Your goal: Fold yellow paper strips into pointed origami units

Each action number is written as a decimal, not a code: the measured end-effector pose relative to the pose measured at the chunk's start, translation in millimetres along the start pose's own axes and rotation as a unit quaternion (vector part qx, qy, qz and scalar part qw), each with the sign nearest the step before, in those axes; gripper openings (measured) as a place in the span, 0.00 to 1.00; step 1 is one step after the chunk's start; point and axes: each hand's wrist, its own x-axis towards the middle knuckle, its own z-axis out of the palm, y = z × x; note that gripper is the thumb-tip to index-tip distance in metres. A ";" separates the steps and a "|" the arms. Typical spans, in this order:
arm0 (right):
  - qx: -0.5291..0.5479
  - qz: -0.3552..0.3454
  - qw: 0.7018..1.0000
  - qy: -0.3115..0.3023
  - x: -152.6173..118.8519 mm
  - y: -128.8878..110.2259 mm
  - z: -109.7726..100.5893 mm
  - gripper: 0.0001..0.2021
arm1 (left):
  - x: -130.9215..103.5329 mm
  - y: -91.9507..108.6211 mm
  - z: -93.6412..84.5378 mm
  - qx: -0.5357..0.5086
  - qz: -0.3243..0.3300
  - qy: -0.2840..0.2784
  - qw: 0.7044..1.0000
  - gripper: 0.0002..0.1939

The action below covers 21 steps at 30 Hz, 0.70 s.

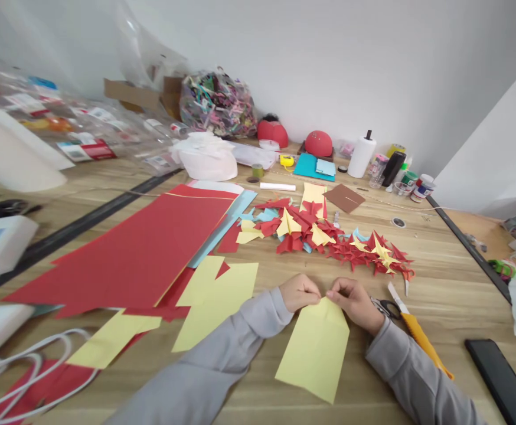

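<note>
A yellow paper sheet point(315, 351) lies on the wooden table point(444, 295) in front of me, its far corners folded in to a point. My left hand point(299, 292) and my right hand point(354, 301) meet at that far tip and pinch the folded paper between fingertips. Both arms wear grey sleeves. Just beyond the hands lies a pile of folded red, yellow and blue paper shapes point(329, 239).
A large red sheet point(138, 248) and yellow offcuts point(216, 301) lie to the left. Scissors point(386, 307) and an orange utility knife point(417, 333) sit right of my right hand, a black phone point(501, 378) further right. Bottles, a paper roll point(361, 154) and bags line the far wall.
</note>
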 end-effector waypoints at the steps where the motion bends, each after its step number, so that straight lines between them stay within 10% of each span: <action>1: 0.032 0.016 0.999 0.003 -0.3 -0.3 -0.5 0.17 | -2.2 0.6 -2.6 -0.025 -0.019 -0.006 0.999 0.10; 10: 0.188 0.030 0.976 0.108 -0.7 -2.8 -6.3 0.15 | -10.2 6.4 -31.9 -0.176 -0.013 0.064 0.982 0.11; 21: -0.036 0.004 0.999 -0.026 -4.1 -13.6 -0.3 0.12 | 1.0 4.4 8.4 -0.009 -0.017 0.010 1.000 0.10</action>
